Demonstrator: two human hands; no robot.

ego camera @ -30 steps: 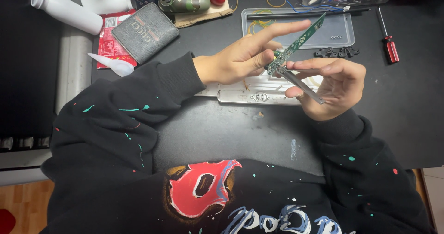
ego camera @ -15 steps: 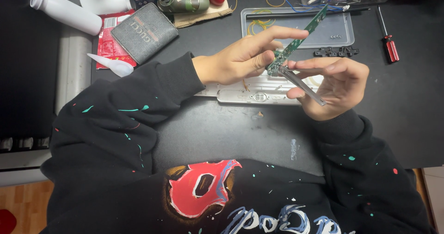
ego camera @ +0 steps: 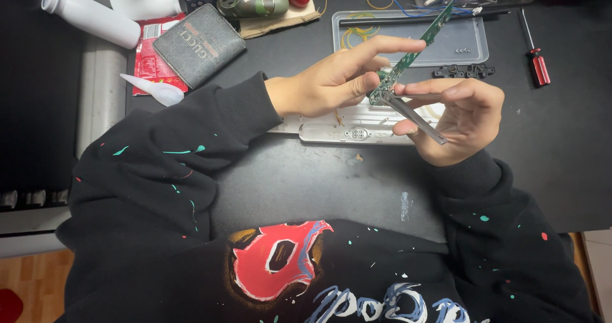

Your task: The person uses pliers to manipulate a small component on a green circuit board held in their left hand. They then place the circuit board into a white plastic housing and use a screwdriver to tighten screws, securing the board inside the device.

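- Narrow green circuit board (ego camera: 413, 50): held in the air above the table (ego camera: 306, 183), roughly in the middle of the view. Its long axis runs on a slant, from a lower end between the two hands up and away to a far end over the clear plastic tray (ego camera: 472, 39).
- Left hand (ego camera: 338, 80): grip closed on the board's lower end, thumb beneath and the curled fingers against it; the forefinger lies stretched out alongside the board, toward its far end.
- Right hand (ego camera: 462, 119): grip pinched shut on a slim grey metal tool (ego camera: 414, 116), probably tweezers. The tool's long axis slants the opposite way, its tip meeting the board's lower end just beside the left thumb.
- Relation of hands: both meet at the board's lower end; the left hand carries the board, and the right reaches it only through the tool.
- Below the hands: a long pale grey casing (ego camera: 347, 130) lies flat on the table.
- Periphery: a red-handled screwdriver (ego camera: 534, 49) to the right; a dark wallet (ego camera: 199, 44) and two white bottles (ego camera: 89, 17) to the upper left.
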